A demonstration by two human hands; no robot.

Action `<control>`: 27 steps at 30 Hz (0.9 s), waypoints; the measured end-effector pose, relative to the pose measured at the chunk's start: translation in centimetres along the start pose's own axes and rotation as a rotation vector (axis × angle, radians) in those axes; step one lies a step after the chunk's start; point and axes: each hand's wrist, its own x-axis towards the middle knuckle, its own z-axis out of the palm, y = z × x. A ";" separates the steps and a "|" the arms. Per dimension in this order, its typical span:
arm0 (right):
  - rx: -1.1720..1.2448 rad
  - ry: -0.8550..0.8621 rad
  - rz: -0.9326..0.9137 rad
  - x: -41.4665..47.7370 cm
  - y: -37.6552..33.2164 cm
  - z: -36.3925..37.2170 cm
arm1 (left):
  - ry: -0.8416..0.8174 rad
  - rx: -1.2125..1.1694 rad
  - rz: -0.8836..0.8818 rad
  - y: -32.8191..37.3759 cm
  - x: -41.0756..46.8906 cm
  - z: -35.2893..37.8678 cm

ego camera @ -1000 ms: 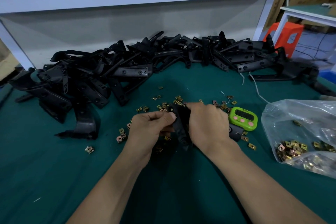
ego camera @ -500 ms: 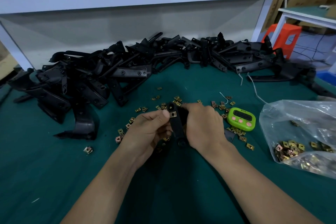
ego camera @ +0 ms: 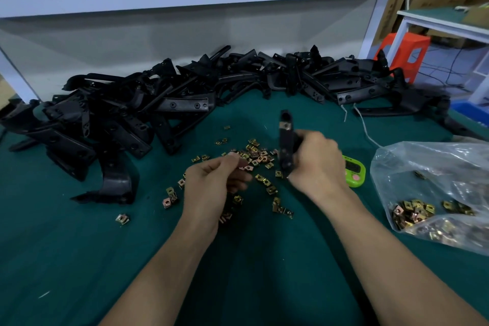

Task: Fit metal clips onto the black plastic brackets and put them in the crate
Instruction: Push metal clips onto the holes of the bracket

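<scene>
My right hand (ego camera: pixel 316 164) grips a black plastic bracket (ego camera: pixel 286 140) and holds it upright above the green mat. A brass-coloured metal clip (ego camera: pixel 285 126) sits on the bracket near its top end. My left hand (ego camera: pixel 211 185) is apart from the bracket, to its left, and pinches a small metal clip (ego camera: pixel 244 167) between thumb and fingers. Several loose clips (ego camera: pixel 258 155) lie scattered on the mat between and below my hands. No crate is in view.
A long heap of black brackets (ego camera: pixel 169 103) runs along the back of the table. A clear plastic bag of clips (ego camera: pixel 434 193) lies at the right. A green timer (ego camera: pixel 354 171) sits behind my right hand. An orange stool (ego camera: pixel 404 55) stands beyond the table.
My hands have separated. The right hand has lifted the bracket upright and to the right, with a clip now on it. The left hand has drawn back left holding another clip.
</scene>
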 end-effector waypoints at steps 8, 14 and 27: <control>-0.163 -0.142 -0.080 -0.4 0.0 1.0 | 0.160 0.283 0.081 -0.3 0.9 -1.5; -0.250 -0.232 -0.134 -0.8 -0.5 1.6 | 0.135 0.400 0.143 -0.9 1.0 -1.8; 0.108 -0.240 -0.112 -0.6 -0.6 0.2 | 0.104 0.419 0.164 -0.7 0.8 -1.9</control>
